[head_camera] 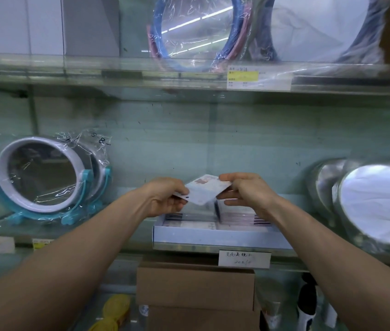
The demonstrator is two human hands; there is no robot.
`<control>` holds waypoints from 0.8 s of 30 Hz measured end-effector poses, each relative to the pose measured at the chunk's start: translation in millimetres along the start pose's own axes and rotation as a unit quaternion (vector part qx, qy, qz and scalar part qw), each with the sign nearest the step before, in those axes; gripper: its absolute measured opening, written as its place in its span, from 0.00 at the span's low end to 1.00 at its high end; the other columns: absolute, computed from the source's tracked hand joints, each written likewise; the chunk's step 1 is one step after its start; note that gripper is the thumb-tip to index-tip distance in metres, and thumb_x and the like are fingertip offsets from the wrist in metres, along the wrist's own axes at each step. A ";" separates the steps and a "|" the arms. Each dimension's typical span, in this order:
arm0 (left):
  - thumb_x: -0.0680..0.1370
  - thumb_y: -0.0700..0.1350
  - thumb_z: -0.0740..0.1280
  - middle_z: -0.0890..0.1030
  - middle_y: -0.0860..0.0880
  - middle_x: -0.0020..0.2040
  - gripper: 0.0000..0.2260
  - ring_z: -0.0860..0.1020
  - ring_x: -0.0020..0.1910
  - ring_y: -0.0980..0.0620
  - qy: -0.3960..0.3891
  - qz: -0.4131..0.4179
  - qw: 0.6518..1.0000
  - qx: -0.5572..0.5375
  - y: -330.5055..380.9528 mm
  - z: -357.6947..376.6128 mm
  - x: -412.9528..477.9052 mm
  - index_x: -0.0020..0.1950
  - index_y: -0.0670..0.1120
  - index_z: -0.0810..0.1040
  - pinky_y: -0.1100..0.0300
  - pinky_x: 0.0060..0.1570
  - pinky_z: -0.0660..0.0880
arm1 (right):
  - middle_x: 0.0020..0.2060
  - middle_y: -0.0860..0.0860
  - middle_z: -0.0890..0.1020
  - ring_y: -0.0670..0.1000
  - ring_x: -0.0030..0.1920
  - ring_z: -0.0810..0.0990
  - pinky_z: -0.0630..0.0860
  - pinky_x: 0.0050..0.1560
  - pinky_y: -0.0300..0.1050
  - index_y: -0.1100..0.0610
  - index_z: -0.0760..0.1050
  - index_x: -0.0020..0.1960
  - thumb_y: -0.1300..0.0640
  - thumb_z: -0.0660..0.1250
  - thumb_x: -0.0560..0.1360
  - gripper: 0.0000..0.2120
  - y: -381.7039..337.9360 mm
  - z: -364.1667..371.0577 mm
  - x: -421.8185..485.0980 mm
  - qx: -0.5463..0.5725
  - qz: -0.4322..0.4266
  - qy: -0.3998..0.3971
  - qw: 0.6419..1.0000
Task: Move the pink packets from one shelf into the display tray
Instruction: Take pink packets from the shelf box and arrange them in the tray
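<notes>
I am holding one pink packet (pixel 207 191) between my two hands, above the rear half of the single display tray (pixel 220 238). My left hand (pixel 165 197) is pinching the packet's lower left corner between thumb and curled fingers. My right hand (pixel 249 194) is gripping its upper right edge in the same way. The packet is tilting, with its right side higher, and is not touching the tray. Inside the tray, more packets are lying in two side-by-side groups, a left group (pixel 189 216) and a right group (pixel 244 217); blur is preventing a count within each. The tray is sitting on the glass shelf (pixel 122 231), directly above one handwritten label (pixel 244 259). To the left, two round mirrors on teal stands (pixel 39 175) are standing one behind the other in clear wrap. To the right, one silver-rimmed mirror (pixel 377 201) is leaning near the tray. Below the shelf, two cardboard boxes (pixel 195 285) are resting stacked.
</notes>
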State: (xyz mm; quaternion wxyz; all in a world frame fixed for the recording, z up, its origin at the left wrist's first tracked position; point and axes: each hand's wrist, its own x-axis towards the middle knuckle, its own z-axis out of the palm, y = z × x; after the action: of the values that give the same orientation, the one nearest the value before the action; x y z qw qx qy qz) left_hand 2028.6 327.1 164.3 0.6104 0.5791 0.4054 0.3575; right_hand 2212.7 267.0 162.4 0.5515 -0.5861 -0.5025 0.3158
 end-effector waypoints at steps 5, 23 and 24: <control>0.78 0.38 0.67 0.75 0.41 0.44 0.01 0.75 0.39 0.48 0.069 0.029 0.996 0.039 7.1 -1.2 0.4 0.48 0.41 0.75 0.58 0.33 0.78 | 0.42 0.55 0.84 0.56 0.48 0.81 0.78 0.51 0.47 0.58 0.79 0.58 0.59 0.64 0.75 0.13 8.5 3.4 0.5 -0.335 -0.114 0.063 0.933; 0.75 0.40 0.63 0.81 0.49 0.58 0.14 0.77 0.57 0.47 0.105 0.175 0.724 0.659 -27.8 0.8 29.7 0.57 0.52 0.81 0.57 0.54 0.75 | 0.58 0.51 0.81 0.56 0.59 0.77 0.73 0.53 0.44 0.49 0.80 0.59 0.56 0.62 0.76 0.14 9.0 29.0 11.5 -0.547 -0.103 0.022 0.831; 0.75 0.40 0.63 0.81 0.48 0.58 0.13 0.77 0.56 0.46 0.108 0.177 0.720 0.663 -28.2 0.7 31.3 0.56 0.50 0.82 0.57 0.53 0.75 | 0.58 0.50 0.81 0.56 0.59 0.77 0.73 0.53 0.45 0.49 0.80 0.58 0.57 0.61 0.76 0.14 8.6 22.1 11.3 -0.547 -0.104 0.029 0.830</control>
State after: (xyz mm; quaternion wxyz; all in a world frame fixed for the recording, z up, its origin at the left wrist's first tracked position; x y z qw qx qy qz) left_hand 2041.3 353.0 133.6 -0.0511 0.8544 0.4920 0.1590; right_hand 2197.7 285.8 152.0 0.1847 -0.7455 -0.6345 -0.0870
